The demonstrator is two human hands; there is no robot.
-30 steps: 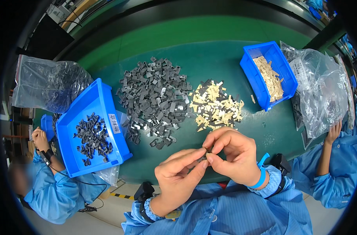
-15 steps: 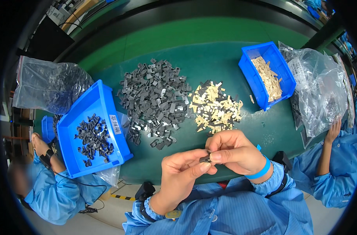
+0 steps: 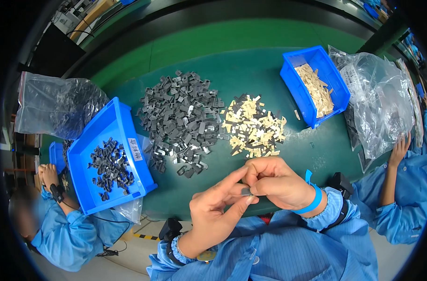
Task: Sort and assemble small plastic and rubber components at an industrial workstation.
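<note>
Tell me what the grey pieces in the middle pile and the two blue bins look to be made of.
Grey pieces: likely ferrite or moulded plastic; matt dark grey, blocky, with dull glints. Left blue bin and right blue bin: apparently rigid moulded plastic; smooth, evenly coloured walls with a soft sheen.

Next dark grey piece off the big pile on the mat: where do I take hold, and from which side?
Probably take a loose one at the pile's near edge, where pieces lie singly on the green mat, not interlocked as in the middle of the dark grey pile. Come from above on the near side and pinch across its two long edges. Both hands, left hand and right hand, now pinch one small grey piece.
</note>
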